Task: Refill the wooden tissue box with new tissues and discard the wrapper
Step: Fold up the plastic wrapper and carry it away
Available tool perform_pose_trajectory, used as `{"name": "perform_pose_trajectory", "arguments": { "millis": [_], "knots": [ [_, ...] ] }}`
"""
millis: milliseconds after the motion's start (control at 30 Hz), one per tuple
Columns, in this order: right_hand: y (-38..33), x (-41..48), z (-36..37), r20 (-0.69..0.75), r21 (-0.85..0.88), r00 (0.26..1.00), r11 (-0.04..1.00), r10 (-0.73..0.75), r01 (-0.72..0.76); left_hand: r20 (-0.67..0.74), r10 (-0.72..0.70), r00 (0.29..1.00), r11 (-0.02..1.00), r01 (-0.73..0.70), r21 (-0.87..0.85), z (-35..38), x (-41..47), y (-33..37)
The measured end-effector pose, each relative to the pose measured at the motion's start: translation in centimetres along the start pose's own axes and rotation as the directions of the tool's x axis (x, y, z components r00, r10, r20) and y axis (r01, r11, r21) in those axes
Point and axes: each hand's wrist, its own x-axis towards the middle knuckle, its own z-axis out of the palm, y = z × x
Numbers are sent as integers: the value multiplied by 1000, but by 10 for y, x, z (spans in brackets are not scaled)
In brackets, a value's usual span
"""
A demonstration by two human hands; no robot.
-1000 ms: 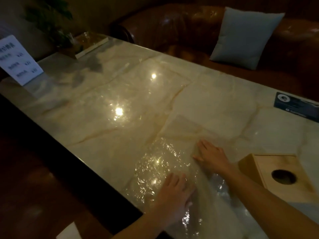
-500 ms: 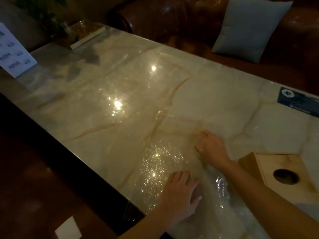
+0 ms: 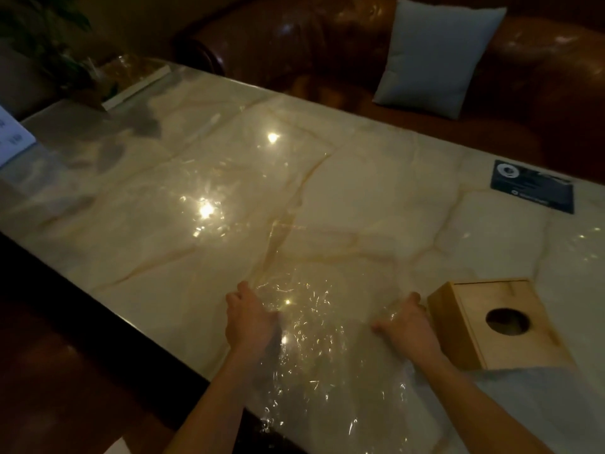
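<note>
A clear, crinkled plastic wrapper [image 3: 314, 326] lies spread on the marble table [image 3: 183, 244], glinting under the lights. My left hand [image 3: 250, 317] curls around the wrapper's left side. My right hand [image 3: 406, 326] grips its right side, close beside the wooden tissue box [image 3: 501, 322]. The box stands on the table at the right, its lid up, with a round hole [image 3: 507, 321] that looks dark inside. No tissues are visible.
A brown leather sofa [image 3: 327, 44] with a pale cushion [image 3: 435, 57] runs behind the table. A dark card [image 3: 532, 190] lies at the far right edge. A white sign [image 3: 13, 136] and a plant [image 3: 49, 50] stand at the far left. Dark floor lies to the left.
Both hands lay flat on the wrapper before. They have since moved apart to its left and right sides and curled around the plastic. The view has shifted slightly.
</note>
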Motion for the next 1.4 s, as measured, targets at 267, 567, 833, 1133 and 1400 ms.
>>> {"name": "perform_pose_trajectory", "arguments": {
  "millis": [267,567,833,1133,1400],
  "knots": [
    [14,9,-6,44,310,995,948,-87,69,313,25,949,877,129,-463,-9,17,-4],
    [10,19,-30,171,776,971,630,-166,-29,273,147,951,748,73,-659,-28,23,-15],
    [20,20,-42,314,694,914,719,-258,-36,378,268,886,733,67,-677,-34,24,-19],
    [14,19,-47,294,804,917,589,-271,-84,330,398,856,670,-26,-742,-44,25,-14],
    [7,19,-68,242,844,878,536,-412,19,198,430,881,592,-110,-798,-48,28,-1]
  ]
}}
